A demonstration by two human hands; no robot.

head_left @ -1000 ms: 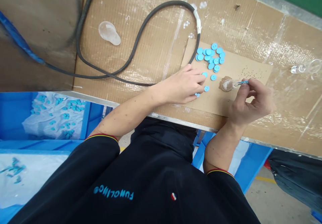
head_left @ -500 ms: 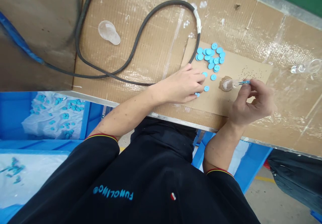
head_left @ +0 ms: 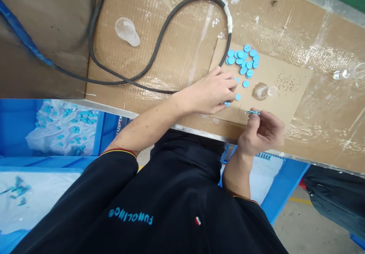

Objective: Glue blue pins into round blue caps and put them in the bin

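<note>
A heap of small blue buttons (head_left: 242,59) lies on a cardboard sheet (head_left: 281,102) on the bench. My left hand (head_left: 212,92) rests on the sheet with curled fingers pressing a blue button (head_left: 227,103) at its fingertips; two loose buttons lie just beyond it. My right hand (head_left: 261,132) is at the bench's near edge, pinching a thin blue-tipped tool (head_left: 252,112). A small clear glass vial (head_left: 262,91) lies on the sheet, apart from both hands.
A black hose (head_left: 159,41) loops across the cardboard-covered bench. A clear plastic piece (head_left: 127,31) lies at the back left, another clear vial (head_left: 346,72) at the far right. Blue bins (head_left: 17,132) with more blue buttons stand below left.
My right hand has drawn the thin tool back from the vial's mouth toward the bench's near edge. The left hand has stayed on the sheet.
</note>
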